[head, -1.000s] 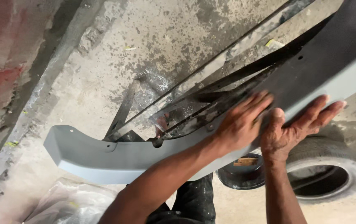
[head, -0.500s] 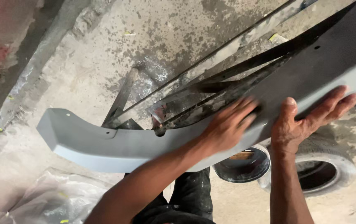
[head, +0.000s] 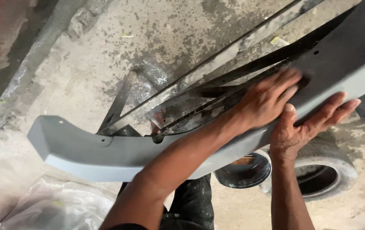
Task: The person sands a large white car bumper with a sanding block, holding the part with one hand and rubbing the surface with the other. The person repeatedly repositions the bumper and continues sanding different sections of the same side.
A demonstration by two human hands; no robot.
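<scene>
One long grey panel (head: 106, 153) carries two hands: the left hand (head: 265, 102) lies flat on top, fingers together. The right hand (head: 306, 127) supports its edge with fingers apart, above one tyre (head: 335, 166) on the floor (head: 84, 64).

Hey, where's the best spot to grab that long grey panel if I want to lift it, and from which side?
Probably the long lower edge of the grey panel, from the near side. There it folds into a lip that fingers can hook under, as the right hand does. The left hand only lies flat on the broad face, which offers no hold.
</scene>
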